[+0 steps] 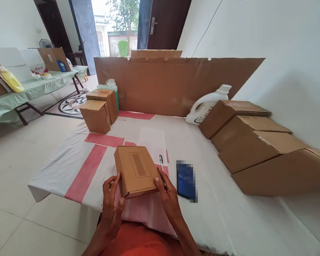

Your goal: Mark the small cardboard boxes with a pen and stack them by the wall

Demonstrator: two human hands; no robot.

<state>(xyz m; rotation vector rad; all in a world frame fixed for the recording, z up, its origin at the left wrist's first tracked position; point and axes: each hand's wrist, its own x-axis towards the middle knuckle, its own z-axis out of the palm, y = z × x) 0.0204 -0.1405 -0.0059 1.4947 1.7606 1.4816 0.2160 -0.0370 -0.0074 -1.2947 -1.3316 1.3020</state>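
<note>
A small brown cardboard box with a taped label patch on top rests at the near edge of the table. My left hand grips its near left corner, thumb on the front face. My right hand holds its right side, fingers on the edge. Just right of the box lie a pen and a dark blue phone-like object.
Two stacked small boxes and a green bottle stand at the far left. Several larger boxes lean in a row along the right wall, with a white jug behind. A cardboard sheet backs the table. Another table stands across the floor.
</note>
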